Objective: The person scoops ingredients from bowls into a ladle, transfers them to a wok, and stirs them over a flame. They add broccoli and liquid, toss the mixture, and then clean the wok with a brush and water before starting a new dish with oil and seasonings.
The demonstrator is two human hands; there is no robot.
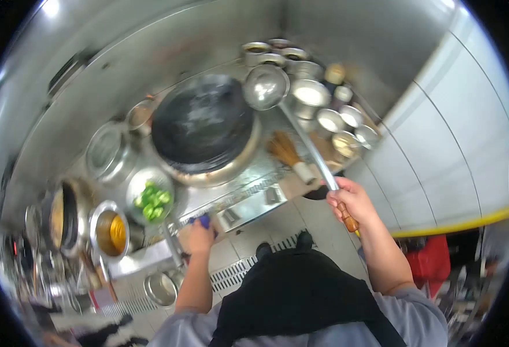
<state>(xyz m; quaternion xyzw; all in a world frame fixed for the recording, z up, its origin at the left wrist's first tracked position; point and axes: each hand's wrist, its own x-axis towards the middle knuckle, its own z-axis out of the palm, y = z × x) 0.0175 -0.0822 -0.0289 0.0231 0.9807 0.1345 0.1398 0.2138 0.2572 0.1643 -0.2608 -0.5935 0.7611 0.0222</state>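
Note:
My right hand (352,202) is wrapped round the wooden handle end of a long metal ladle (306,139). The ladle's round bowl is raised to the right of the black wok (205,124), near the seasoning pots. The wok sits on the stove, its dark inside hazy, perhaps with steam. At the stove's front edge, my left hand (201,236) is closed on a small purple-blue thing (202,221), perhaps a cloth, mostly hidden by the fingers. A bowl of cut green peppers (152,200) stands just beyond that hand.
Several metal pots of seasonings (310,95) crowd the back right. A bamboo wok brush (284,149) lies right of the wok. At left are a metal bowl with something yellow (115,231), a glass-like bowl (108,151) and another pan (63,217). A tiled wall (433,144) bounds the right.

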